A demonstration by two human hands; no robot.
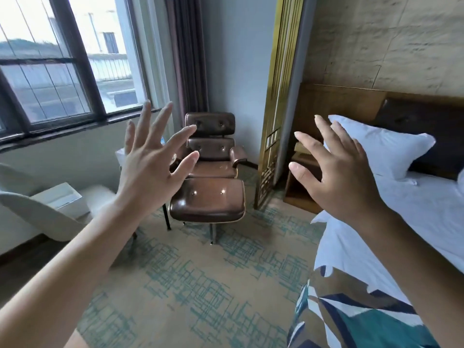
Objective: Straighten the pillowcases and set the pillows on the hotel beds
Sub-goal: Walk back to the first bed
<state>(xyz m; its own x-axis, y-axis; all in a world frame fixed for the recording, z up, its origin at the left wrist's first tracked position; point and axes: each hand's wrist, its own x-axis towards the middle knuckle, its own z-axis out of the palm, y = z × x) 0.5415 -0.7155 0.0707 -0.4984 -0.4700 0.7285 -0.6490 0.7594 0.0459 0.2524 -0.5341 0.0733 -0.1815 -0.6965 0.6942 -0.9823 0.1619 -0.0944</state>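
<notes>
A white pillow (384, 146) leans upright against the dark headboard (426, 121) at the head of the bed (426, 209), which has a white sheet. My right hand (336, 177) is raised in the air in front of the pillow's left corner, fingers spread, holding nothing. My left hand (153, 156) is lifted too, palm forward and fingers apart, over the floor in front of the brown chair. A patterned blue and tan bed runner (351, 310) lies across the foot of the bed.
A brown leather lounge chair (213, 146) and its footstool (208, 199) stand in the corner. A wooden nightstand (301, 187) sits between a gold screen (278, 121) and the bed. A white chair (37, 209) and a window (62, 59) are at left. Patterned carpet (188, 285) lies ahead.
</notes>
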